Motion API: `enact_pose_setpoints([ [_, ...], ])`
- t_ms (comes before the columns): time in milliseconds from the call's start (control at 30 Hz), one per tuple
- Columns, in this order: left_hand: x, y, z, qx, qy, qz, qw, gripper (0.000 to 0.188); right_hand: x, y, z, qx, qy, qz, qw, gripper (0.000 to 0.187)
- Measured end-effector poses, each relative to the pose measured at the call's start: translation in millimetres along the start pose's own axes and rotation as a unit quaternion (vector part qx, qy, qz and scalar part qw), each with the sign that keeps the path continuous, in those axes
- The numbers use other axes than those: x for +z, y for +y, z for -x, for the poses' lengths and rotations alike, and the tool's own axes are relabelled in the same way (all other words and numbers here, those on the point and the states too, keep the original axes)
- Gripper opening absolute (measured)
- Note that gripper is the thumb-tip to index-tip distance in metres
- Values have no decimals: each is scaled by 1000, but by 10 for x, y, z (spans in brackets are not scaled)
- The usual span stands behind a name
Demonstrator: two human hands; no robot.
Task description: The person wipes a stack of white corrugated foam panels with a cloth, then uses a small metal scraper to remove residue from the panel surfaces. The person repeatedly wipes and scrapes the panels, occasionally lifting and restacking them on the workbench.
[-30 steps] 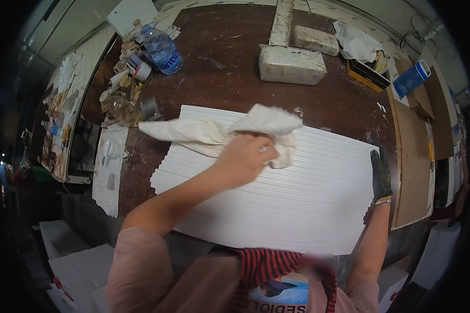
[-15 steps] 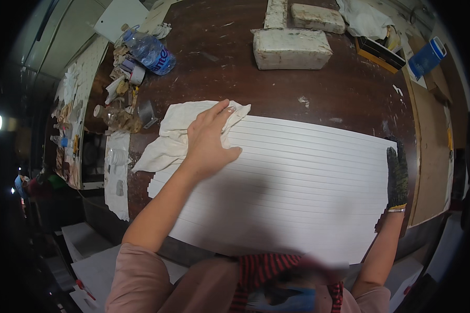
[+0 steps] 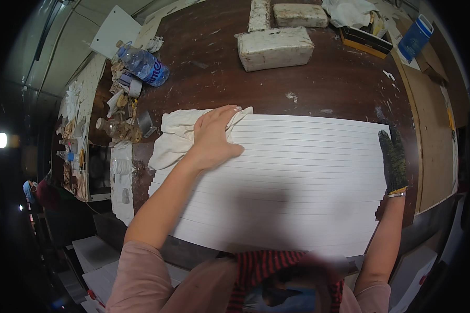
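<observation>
Left hand (image 3: pixel 214 136) is spread open over the cloth (image 3: pixel 173 134), gloved right hand (image 3: pixel 394 163) lies open, fingers straight, against the strips (image 3: pixel 303 161), which sit between both. If the cloth snags the stepped ends by the left hand, I'd guess a few get dragged crooked.

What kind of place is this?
It looks like a workshop, though I can't be sure. You can see a big, scuffed brown worktable, lots of white strips laid side by side on it, and a dark glove on the person's right hand.
</observation>
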State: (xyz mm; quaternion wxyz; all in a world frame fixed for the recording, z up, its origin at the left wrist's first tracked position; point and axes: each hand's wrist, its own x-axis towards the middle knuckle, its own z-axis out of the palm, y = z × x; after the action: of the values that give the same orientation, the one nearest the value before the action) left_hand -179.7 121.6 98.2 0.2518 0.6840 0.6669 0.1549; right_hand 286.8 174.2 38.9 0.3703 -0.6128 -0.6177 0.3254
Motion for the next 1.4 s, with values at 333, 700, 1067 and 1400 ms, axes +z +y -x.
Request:
enact_pose_setpoints([
  [333,81,284,-97,46,-25,-1,999,79,-14,-66,4,-1,-18,12,1000,44],
  [700,3,121,-103,45,-21,-2,999,83,-20,13,47,3,-13,-116,993,42],
  [1067,-203,-282,80,14,-9,15,1000,81,3,-6,-20,-4,-20,18,1000,41],
  [1400,-677,-620,704,-120,180,238,947,27,-12,23,-17,-15,-1,26,1000,37],
])
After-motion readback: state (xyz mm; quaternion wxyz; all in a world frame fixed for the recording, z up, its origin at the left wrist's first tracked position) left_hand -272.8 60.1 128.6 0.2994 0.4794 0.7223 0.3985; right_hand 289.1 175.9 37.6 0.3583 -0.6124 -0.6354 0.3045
